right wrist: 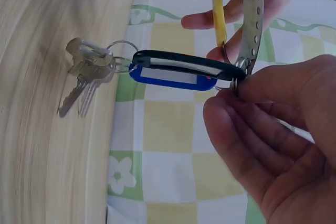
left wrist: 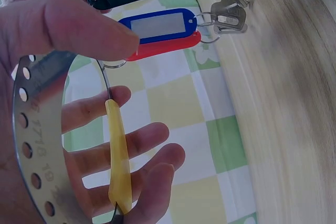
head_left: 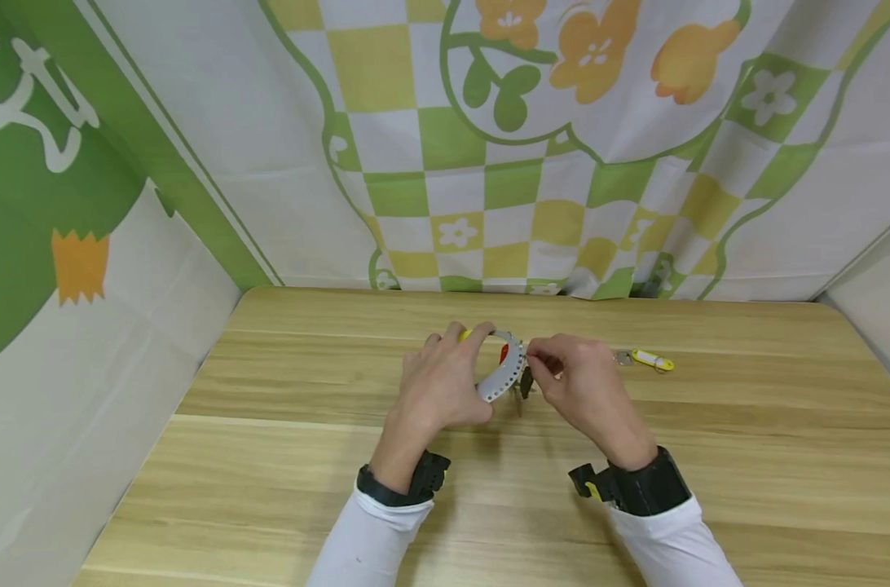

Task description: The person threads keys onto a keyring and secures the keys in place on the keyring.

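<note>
My left hand (head_left: pixel 445 379) holds a large metal key-holder ring, whose perforated, numbered plate (head_left: pixel 505 377) curves toward the right hand. In the left wrist view its fingers spread round the yellow handle (left wrist: pixel 118 150). My right hand (head_left: pixel 588 387) pinches a small split ring at the plate's edge, at the end of a black key tag (right wrist: pixel 184 62). A blue key tag (right wrist: pixel 173 83) hangs beside the black one, and a red key tag (left wrist: pixel 168 46) shows behind the blue. Several keys (right wrist: pixel 92 72) dangle from the tags' far ends.
To the right of the hands, a yellow key tag (head_left: pixel 652 359) with a ring and key lies on the wooden table (head_left: pixel 746 432). A checked, flowered curtain (head_left: pixel 452 196) hangs along the table's back edge. White walls flank both sides.
</note>
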The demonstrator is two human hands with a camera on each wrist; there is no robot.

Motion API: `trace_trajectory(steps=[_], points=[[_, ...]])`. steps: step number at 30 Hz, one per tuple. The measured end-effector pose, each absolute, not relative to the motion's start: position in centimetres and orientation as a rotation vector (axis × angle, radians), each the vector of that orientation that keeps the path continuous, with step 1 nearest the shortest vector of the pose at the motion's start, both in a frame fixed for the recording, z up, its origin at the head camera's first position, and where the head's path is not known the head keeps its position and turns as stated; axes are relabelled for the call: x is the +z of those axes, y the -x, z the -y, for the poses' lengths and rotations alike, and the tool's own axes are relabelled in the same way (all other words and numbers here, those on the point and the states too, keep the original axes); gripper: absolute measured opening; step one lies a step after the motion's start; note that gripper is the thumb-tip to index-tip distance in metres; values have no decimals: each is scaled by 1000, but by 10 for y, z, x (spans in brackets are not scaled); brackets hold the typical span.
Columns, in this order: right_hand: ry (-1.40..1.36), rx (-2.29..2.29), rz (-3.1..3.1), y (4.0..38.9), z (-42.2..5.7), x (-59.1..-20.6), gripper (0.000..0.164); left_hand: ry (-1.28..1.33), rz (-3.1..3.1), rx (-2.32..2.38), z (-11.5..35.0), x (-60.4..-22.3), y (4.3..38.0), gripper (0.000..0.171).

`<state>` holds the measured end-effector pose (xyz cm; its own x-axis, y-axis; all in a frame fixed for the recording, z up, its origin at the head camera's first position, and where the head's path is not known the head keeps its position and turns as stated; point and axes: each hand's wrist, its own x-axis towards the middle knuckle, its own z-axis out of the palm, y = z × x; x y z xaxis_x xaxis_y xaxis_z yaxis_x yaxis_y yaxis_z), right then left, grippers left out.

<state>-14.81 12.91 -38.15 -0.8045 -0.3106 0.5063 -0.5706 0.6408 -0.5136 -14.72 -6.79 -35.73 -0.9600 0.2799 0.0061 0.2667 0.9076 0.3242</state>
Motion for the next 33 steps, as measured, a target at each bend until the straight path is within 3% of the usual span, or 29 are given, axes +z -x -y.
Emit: trace_trajectory(steps=[12,33], points=[[-437,1137,2601,146,-127,-381,5,-418,-3051,542,67,-359,147,101],[-764,918,2507,149,-128,-386,11,-452,-3015,500,70,-359,148,95]])
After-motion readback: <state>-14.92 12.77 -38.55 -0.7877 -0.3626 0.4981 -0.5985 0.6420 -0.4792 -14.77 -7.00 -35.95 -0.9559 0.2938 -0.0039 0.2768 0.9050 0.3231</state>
